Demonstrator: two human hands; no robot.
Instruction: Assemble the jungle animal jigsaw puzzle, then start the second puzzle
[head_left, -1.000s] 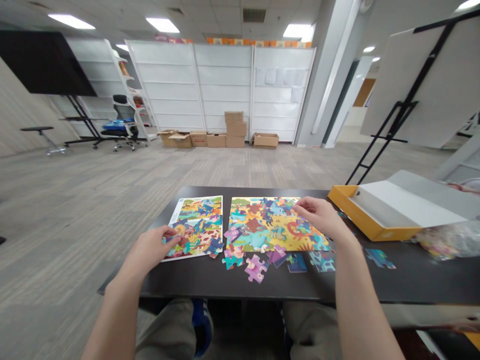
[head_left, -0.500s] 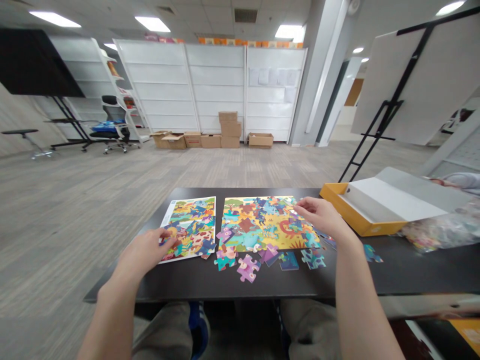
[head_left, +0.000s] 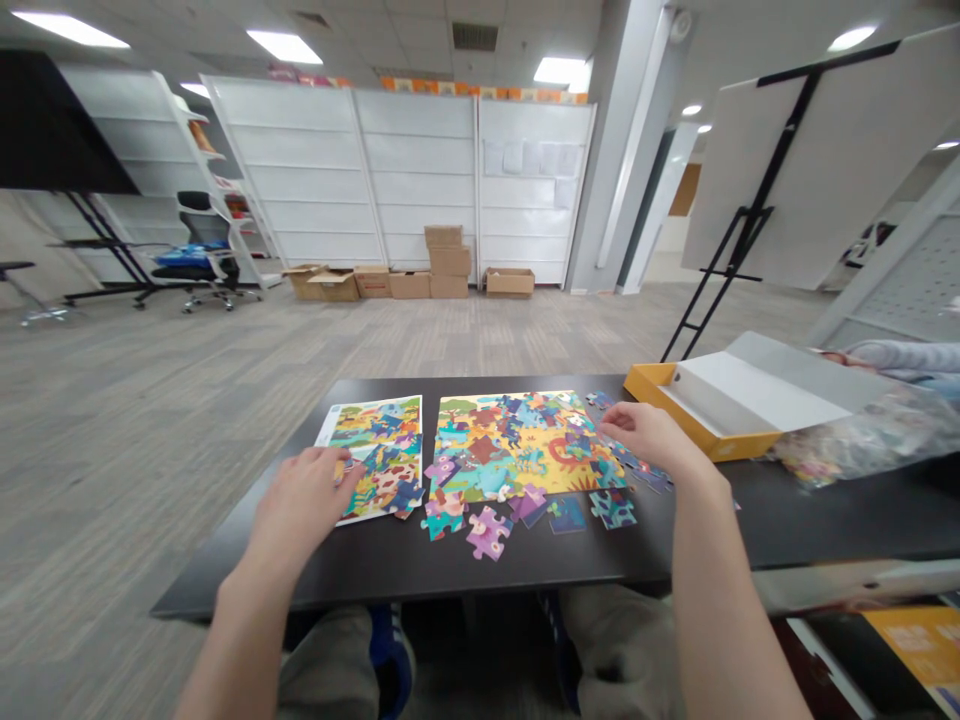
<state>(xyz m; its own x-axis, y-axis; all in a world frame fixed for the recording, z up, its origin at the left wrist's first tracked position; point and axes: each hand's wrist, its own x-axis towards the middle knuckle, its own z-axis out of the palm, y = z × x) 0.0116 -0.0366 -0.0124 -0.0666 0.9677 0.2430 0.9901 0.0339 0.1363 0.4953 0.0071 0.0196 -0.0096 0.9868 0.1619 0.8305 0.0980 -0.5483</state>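
My left hand [head_left: 304, 500] rests over the left edge of a printed picture sheet [head_left: 322, 433], fingers loosely spread near puzzle pieces lying on it. My right hand [head_left: 645, 435] hovers at the right edge of a colourful puzzle board [head_left: 546, 436], fingertips drawn together; whatever is between them is hidden. Loose pieces overlap the board and the sheet. In front of the board lie a pink puzzle piece [head_left: 489, 532], a dark blue piece [head_left: 568, 515] and a teal patterned piece [head_left: 613, 509]. More dark pieces [head_left: 643, 470] lie partly under my right wrist.
An open yellow box [head_left: 739, 446] with a white inside stands on the black table [head_left: 375, 577] at the right. Beside it is a clear plastic bag [head_left: 862, 440] of small items. A white board on a black stand [head_left: 742, 245] rises behind.
The view has turned slightly right. My right hand has shifted a little outward from the board's upper right corner, and dark pieces beside it show more. My left hand has drawn slightly up across the sheet.
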